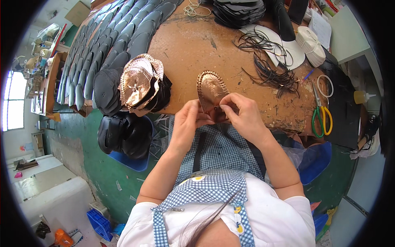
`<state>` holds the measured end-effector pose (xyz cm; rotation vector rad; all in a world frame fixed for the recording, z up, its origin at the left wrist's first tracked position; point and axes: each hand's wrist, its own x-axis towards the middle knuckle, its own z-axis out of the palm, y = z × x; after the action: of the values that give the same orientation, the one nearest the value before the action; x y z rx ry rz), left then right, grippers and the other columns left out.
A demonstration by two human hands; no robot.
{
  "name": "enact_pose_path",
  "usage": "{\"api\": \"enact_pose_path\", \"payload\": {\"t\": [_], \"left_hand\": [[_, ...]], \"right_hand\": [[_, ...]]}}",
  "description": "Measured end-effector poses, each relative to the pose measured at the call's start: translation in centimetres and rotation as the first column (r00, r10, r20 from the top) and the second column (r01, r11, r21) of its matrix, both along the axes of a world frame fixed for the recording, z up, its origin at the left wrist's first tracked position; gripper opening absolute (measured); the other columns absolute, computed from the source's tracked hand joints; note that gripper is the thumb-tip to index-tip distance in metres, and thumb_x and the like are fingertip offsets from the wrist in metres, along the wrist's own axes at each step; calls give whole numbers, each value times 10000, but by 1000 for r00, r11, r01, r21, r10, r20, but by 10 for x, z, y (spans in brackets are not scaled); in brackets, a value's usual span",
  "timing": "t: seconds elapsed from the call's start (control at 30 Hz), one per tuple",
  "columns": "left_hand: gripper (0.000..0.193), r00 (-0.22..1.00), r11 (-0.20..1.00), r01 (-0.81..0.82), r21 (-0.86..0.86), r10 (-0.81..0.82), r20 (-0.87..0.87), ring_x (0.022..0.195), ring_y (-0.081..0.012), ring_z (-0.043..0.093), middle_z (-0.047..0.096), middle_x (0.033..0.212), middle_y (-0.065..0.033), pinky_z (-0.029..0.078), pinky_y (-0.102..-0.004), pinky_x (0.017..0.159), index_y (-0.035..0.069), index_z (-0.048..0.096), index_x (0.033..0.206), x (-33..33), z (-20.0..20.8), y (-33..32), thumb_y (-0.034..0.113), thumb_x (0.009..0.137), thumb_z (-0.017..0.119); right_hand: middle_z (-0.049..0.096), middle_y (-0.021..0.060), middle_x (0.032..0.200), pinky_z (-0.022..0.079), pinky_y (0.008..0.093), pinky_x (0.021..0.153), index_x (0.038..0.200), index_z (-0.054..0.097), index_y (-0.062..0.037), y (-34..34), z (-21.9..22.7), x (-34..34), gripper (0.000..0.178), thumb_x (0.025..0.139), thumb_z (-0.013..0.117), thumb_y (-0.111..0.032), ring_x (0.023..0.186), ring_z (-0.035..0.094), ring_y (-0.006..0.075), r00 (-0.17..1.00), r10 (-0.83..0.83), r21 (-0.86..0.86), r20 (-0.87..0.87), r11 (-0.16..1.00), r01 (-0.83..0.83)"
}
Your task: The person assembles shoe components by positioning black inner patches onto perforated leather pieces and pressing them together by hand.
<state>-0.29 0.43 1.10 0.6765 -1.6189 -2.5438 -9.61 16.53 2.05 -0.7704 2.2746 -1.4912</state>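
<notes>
A shiny copper-coloured shoe upper [211, 87] with a braided, laced edge stands at the table's front edge, its rounded end pointing away from me. My left hand [189, 120] grips its near left side, fingers bent around the edge. On the near right side, my right hand [243, 112] pinches with thumb and forefinger close to the upper's edge; whatever fine strip may be between them is too small to make out. To the left sits a stack of similar copper uppers [138, 80], beside a pile of black uppers [108, 91].
Rows of dark grey soles [119, 35] cover the table's left part. Loose black laces [273, 72], a white cord bundle [310, 46] and scissors [317, 111] with green and yellow handles lie right. Below stand blue bins [140, 163]; black moulded shapes [125, 135] fill the left one.
</notes>
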Motion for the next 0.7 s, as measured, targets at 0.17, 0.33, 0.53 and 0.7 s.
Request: {"api": "enact_pose_path", "payload": {"t": [0.17,0.33,0.53,0.7], "left_hand": [[239,989,925,146,-351,-145,30,858,-114,656,676,986,-55,574,-270,734,-37,628,1177,-3,0,1,83,995,529],[237,989,921,145,-362,-138,47,860,-101,651,684,979,-53,566,-256,733,-39,641,1172,-2,-1,1,42,964,561],[249,988,913,151,-379,-133,72,841,-94,648,685,950,-46,557,-247,719,-37,628,1191,-1,-8,-1,35,963,560],[243,987,920,162,-356,-151,60,833,-87,646,683,930,-48,555,-246,701,-36,621,1190,-3,-7,-1,37,966,559]], "right_hand": [[642,149,839,509,412,683,890,589,1,-5,4,4,79,849,621,-58,773,647,330,990,42,88,-135,996,-30],[626,144,858,515,418,668,895,568,-5,-2,3,5,79,842,611,-46,760,643,338,970,72,108,-234,993,-47],[611,133,856,526,401,644,905,562,-12,-5,6,9,92,849,617,-60,737,645,323,932,131,184,-338,980,-71],[609,124,855,528,396,644,899,569,-16,-7,7,7,89,848,623,-64,726,644,317,943,123,151,-309,985,-80]]}}
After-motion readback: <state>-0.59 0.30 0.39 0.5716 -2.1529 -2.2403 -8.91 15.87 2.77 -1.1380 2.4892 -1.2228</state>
